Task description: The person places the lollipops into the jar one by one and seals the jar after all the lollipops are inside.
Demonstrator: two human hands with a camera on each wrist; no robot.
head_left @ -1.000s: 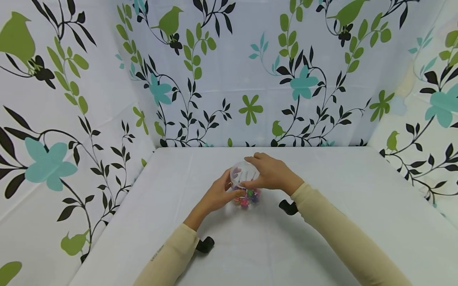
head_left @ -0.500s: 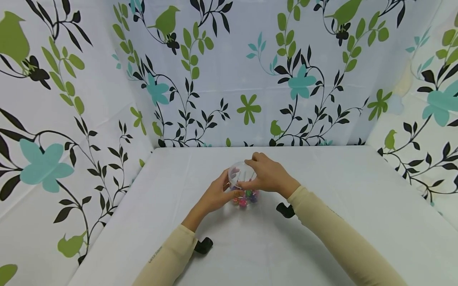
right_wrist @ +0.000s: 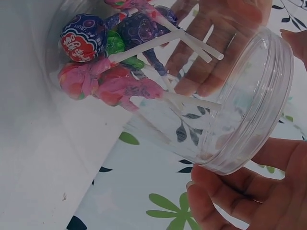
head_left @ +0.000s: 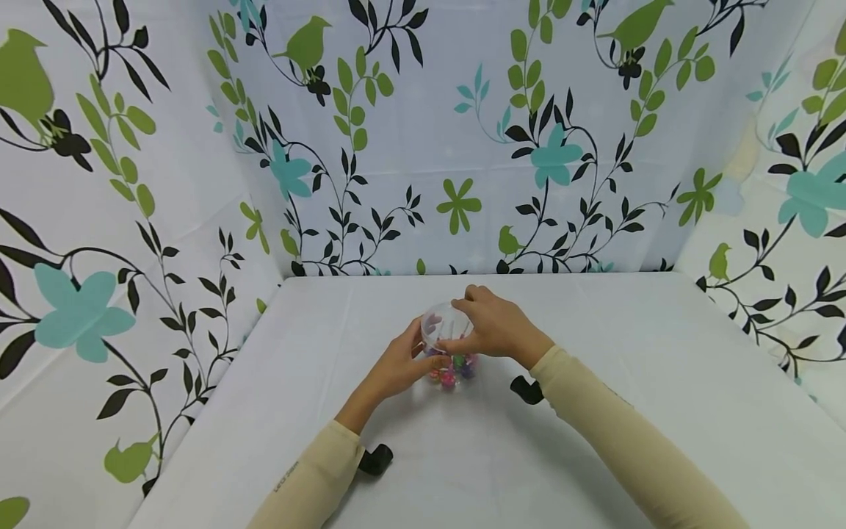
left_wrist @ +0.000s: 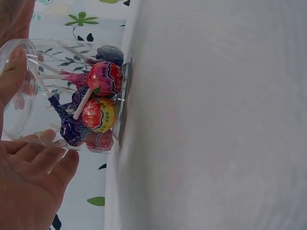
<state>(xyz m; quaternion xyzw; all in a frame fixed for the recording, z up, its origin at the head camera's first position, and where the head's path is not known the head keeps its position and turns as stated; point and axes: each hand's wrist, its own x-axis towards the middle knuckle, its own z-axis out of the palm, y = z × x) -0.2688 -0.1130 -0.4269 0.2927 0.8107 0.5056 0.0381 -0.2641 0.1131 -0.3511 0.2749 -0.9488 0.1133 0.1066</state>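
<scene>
A clear plastic jar stands upright on the white table, with its round clear lid at the top. Inside are several wrapped lollipops, among them a pink one, a yellow one and a purple one, with white sticks pointing upward. My left hand holds the jar around its left side, thumb across the front. From the right, my right hand grips the lid's edge, thumb in front and fingers at the far side. In the right wrist view, fingers show through the jar's clear wall.
The white table stretches around the jar, its back edge close to a patterned curtain. Patterned cloth also hangs at both sides. A black camera mount shows at the left wrist and another at the right wrist.
The head view has shifted slightly. Both hands stay on the jar and lid with nearly the same grip, and the jar keeps its place.
</scene>
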